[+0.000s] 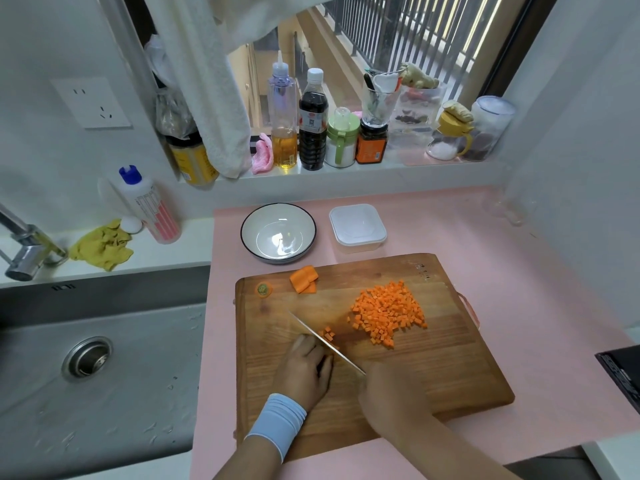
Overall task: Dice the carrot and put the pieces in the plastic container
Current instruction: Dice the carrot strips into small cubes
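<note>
Dicing under way: left hand (304, 370), in a curled grip, pinned orange carrot strips (328, 336) on the brown wooden board (450, 375), right hand (391, 393) gripping the steel knife (325, 342); next, probably, lifting the diced pile (388, 311) into the square translucent plastic container (357, 227).

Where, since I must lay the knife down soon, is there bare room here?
On the rectangular wooden cutting board, the near right corner is bare, bordered by the orange diced carrot pile and the right hand. The pink counter right of the board is free. Crowded: the board's left, with left hand and steel knife.
</note>
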Demonstrator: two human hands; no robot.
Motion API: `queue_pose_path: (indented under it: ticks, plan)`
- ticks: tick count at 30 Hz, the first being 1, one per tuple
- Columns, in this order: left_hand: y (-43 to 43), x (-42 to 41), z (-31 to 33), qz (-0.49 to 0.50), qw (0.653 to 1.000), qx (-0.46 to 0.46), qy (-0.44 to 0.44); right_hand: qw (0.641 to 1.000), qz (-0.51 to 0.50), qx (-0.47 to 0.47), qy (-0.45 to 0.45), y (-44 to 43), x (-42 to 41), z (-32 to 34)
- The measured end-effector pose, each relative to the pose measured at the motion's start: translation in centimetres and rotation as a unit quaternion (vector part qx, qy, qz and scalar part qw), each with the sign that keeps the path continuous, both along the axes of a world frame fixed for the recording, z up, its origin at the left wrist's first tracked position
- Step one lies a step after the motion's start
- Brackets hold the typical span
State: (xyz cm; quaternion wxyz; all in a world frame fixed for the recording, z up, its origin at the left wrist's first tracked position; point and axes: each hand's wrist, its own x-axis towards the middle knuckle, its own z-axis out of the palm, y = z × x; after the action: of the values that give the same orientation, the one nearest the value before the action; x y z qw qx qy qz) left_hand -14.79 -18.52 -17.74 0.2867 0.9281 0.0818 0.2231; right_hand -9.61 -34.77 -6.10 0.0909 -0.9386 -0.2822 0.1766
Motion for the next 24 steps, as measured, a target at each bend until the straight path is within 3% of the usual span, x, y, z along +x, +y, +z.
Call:
queue_pose_path:
  ticks: [9, 24]
  plan:
    - [0.2, 0.1, -0.5, -0.005, 1.000, -0.001, -0.002, 0.999, -0.004, -0.050, 0.017, -0.8, 0.2, 0.3]
    - [-0.1, -0.3, 0.2, 0.000, 1.000, 0.003, -0.020, 0.996, -0.033, -0.031, 0.074, 1.9, 1.3, 0.9]
